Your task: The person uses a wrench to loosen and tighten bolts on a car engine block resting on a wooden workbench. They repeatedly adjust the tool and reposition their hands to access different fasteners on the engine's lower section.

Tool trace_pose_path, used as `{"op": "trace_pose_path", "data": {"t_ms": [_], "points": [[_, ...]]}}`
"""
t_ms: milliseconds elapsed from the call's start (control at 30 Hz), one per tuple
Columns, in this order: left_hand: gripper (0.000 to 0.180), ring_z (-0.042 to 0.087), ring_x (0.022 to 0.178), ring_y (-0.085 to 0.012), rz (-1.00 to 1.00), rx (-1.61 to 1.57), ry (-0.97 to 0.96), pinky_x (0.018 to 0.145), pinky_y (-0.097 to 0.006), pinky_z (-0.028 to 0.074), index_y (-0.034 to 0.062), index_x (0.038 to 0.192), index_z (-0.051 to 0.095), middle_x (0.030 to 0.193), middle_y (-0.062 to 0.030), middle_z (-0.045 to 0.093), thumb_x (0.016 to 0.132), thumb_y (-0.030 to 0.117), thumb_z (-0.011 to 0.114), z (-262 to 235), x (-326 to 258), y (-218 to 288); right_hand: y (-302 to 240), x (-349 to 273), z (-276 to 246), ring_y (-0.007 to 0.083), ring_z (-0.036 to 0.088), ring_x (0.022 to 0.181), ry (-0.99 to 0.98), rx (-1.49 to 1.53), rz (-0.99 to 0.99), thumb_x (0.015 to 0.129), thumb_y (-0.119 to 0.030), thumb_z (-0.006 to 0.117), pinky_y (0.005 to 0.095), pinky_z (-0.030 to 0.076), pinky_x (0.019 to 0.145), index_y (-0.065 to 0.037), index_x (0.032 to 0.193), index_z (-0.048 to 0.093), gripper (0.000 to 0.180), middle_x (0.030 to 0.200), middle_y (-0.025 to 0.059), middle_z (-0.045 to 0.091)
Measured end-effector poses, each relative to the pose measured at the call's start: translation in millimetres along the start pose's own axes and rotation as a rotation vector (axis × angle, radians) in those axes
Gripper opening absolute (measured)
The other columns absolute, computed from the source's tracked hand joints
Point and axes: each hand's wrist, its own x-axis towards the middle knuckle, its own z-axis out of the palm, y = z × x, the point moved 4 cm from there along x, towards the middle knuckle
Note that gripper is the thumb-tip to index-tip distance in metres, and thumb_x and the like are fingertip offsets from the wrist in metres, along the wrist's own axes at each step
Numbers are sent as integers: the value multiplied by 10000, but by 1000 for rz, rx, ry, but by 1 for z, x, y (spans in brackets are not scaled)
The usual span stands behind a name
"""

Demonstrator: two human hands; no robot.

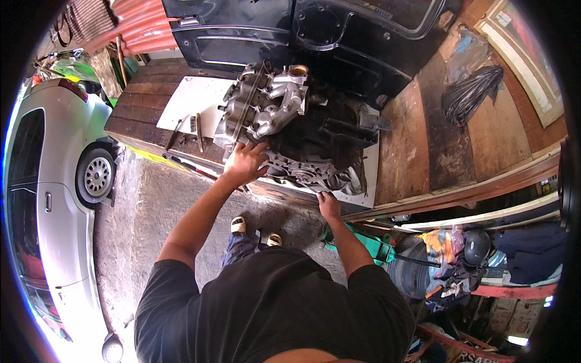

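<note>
A car engine (315, 136) with a silver intake manifold (275, 103) lies on a white sheet (193, 100) spread over a wooden workbench (423, 139). My left hand (245, 162) presses flat against the engine's near end, just below the manifold, fingers spread. My right hand (328, 204) is at the engine's lower front edge, closed around a thin metal tool (308, 189) whose tip reaches under the engine's rim.
Several hand tools (195, 128) lie on the sheet left of the engine. A dark car body panel (315, 36) leans behind the bench. A silver car (54, 199) stands to the left. A black bag (469, 94) sits at the right; clutter fills the lower right.
</note>
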Motion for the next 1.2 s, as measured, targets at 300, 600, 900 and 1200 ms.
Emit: {"op": "trace_pose_path", "data": {"t_ms": [300,600,900,1200], "points": [[218,529,1039,-194,-4,-11,14,873,-388,365,180,885,677,1220,-7,520,744,343,640,-1,-1,0,-1,2,16,354,584,725,45,18,48,892,-383,505,454,451,629,-66,911,606,333,752,152,612],[232,529,1029,-203,-4,-8,-1,859,-390,371,173,897,668,1221,-14,519,745,345,638,-1,-1,-1,-22,2,-9,324,606,712,67,-249,-22,898,-332,496,444,479,617,-81,918,630,285,770,163,625],[191,549,979,-206,17,0,55,814,-400,384,168,840,663,1178,-4,540,723,316,637,-1,-2,-1,-52,30,-75,313,646,667,-210,-473,-371,874,-301,505,412,520,581,-54,798,657,300,710,147,645],[224,532,1010,-204,16,12,61,849,-397,373,163,872,658,1200,-24,530,719,325,648,-2,-2,-1,-155,37,-93,292,667,754,-358,-678,-565,730,-117,532,394,541,642,-21,755,681,179,797,164,667]]}}
